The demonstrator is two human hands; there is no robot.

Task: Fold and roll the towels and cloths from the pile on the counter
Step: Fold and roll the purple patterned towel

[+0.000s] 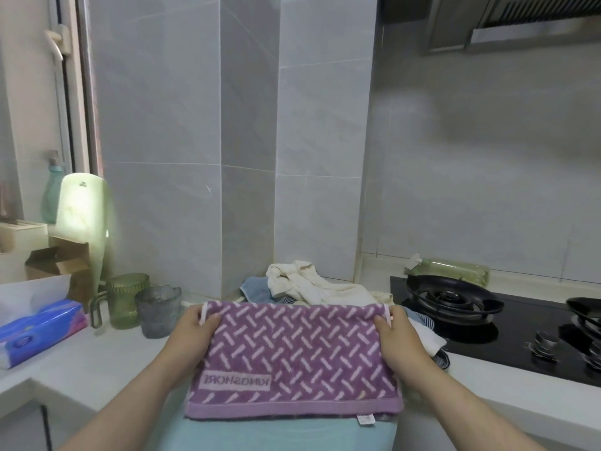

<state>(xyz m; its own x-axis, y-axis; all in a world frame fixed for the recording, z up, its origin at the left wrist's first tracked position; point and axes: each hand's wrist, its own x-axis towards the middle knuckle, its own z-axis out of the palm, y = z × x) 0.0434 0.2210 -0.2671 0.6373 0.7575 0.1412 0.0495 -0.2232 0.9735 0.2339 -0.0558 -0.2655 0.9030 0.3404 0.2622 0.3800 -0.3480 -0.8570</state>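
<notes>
A purple towel (292, 356) with a pale dash pattern and a woven label hangs folded in front of me. My left hand (195, 330) pinches its upper left corner and my right hand (395, 333) pinches its upper right corner. The towel's lower edge rests over a light blue surface (286, 434) near the bottom of the view. Behind it, the pile (305, 284) of cloths lies on the counter against the tiled corner: a cream towel on top, a blue cloth at the left, striped and white cloths at the right.
Two glass mugs (143, 304) stand left of the towel, with a tissue pack (39, 333), a cardboard box and a green board further left. A black gas hob (500, 323) with burners lies at the right, with a green bottle lying behind it. White counter (107, 362) spreads under my left arm.
</notes>
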